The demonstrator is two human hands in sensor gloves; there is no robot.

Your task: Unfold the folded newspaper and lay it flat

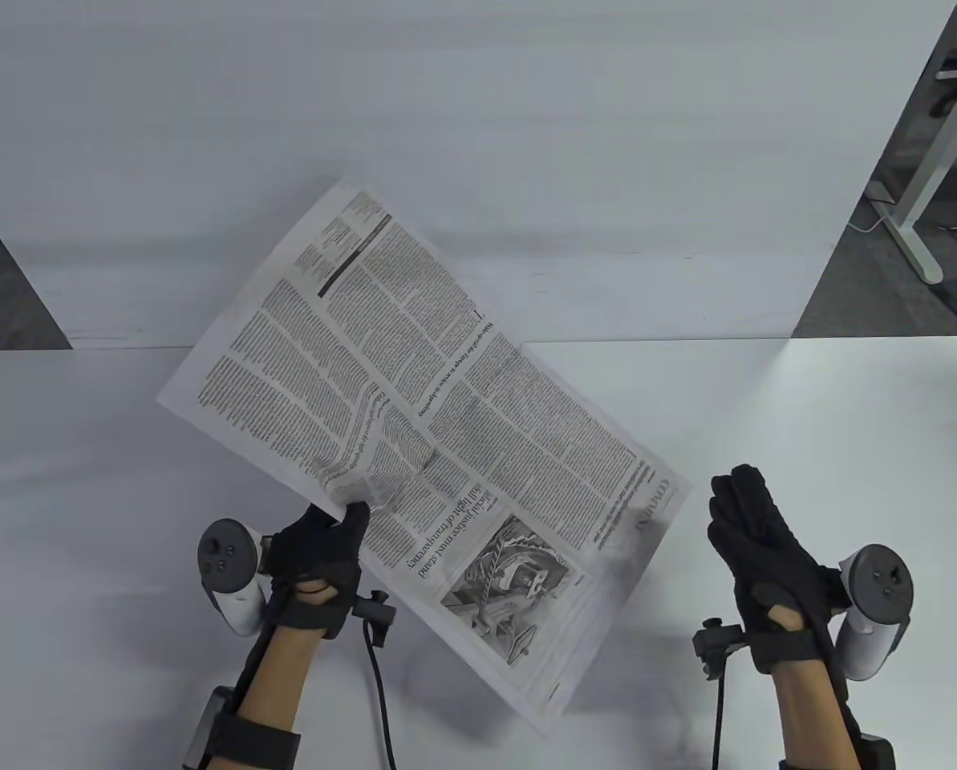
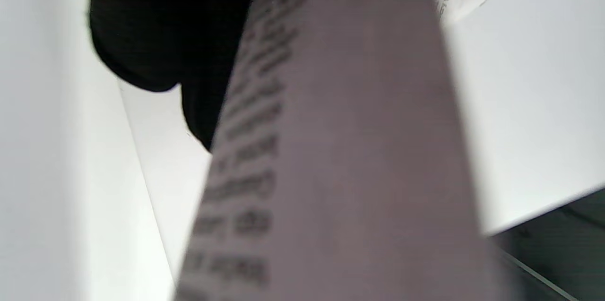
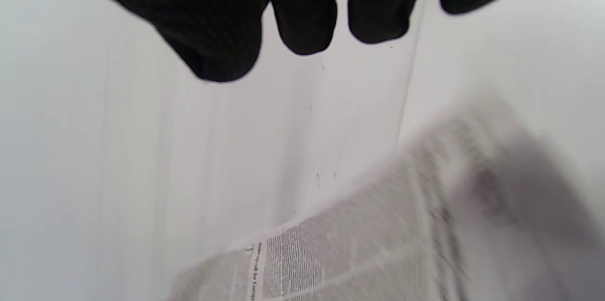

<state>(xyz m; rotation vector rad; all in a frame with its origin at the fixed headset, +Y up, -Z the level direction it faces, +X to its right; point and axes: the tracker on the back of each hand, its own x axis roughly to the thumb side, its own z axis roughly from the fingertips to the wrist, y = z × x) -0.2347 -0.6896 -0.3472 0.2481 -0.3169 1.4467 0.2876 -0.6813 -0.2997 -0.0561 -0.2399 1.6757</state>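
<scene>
A white counter [image 1: 85, 481] runs up to a pale backboard, and above it the newspaper [image 1: 414, 417] hangs opened out and tilted — its far corner raised toward the backboard, its near corner low over the counter. The left hand [image 1: 318, 561] pinches the paper's crumpled near-left edge, so the sheet spreads up and rightward from that grip. The right hand [image 1: 767, 553] — fingers straight, holding nothing — hovers just beside the paper's right corner, apart from it.

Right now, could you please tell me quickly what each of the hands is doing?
Left hand: pinches the near edge of the newspaper, holding it up off the table.
Right hand: open, fingers extended, holding nothing, beside the newspaper.
</scene>
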